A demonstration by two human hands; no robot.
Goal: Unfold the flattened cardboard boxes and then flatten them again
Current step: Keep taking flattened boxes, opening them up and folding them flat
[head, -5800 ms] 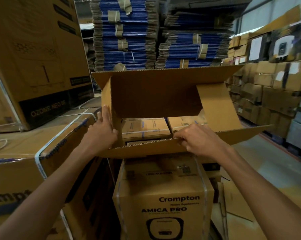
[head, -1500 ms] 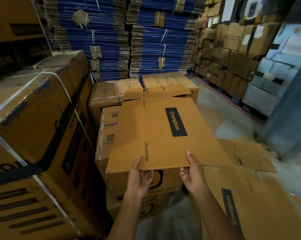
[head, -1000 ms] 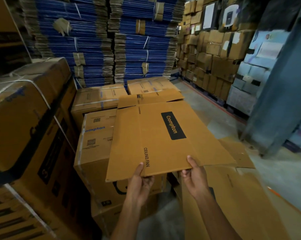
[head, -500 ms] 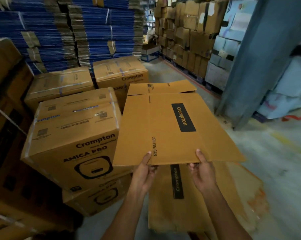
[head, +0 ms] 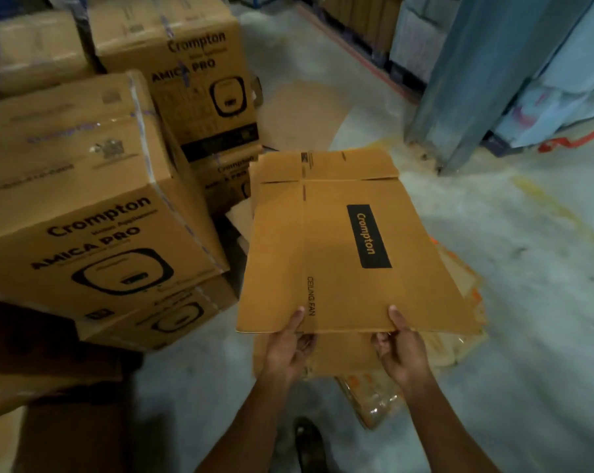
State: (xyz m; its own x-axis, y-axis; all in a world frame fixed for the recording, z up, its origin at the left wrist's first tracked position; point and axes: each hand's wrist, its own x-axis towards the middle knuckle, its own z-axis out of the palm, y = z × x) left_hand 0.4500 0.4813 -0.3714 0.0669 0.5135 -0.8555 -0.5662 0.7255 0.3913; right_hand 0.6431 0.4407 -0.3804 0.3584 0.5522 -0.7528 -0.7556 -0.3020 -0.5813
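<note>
A flattened brown cardboard box (head: 336, 240) with a black "Crompton" label and "CEILING FAN" print is held level in front of me, above the floor. My left hand (head: 288, 349) grips its near edge at the left, thumb on top. My right hand (head: 403, 349) grips the same edge further right, thumb on top as well. Under the held box lies a pile of flattened boxes (head: 459, 339) on the floor, mostly hidden by it.
Sealed "Crompton Amica Pro" cartons (head: 94, 213) are stacked at the left, with more (head: 193, 76) behind them. A loose cardboard sheet (head: 302, 110) lies on the grey floor further ahead. A blue-grey column (head: 486, 73) and wrapped goods stand at the right.
The opened box from earlier is flat now. I have turned right and looked down with it in both hands, and it has come lower over the pile on the floor.
</note>
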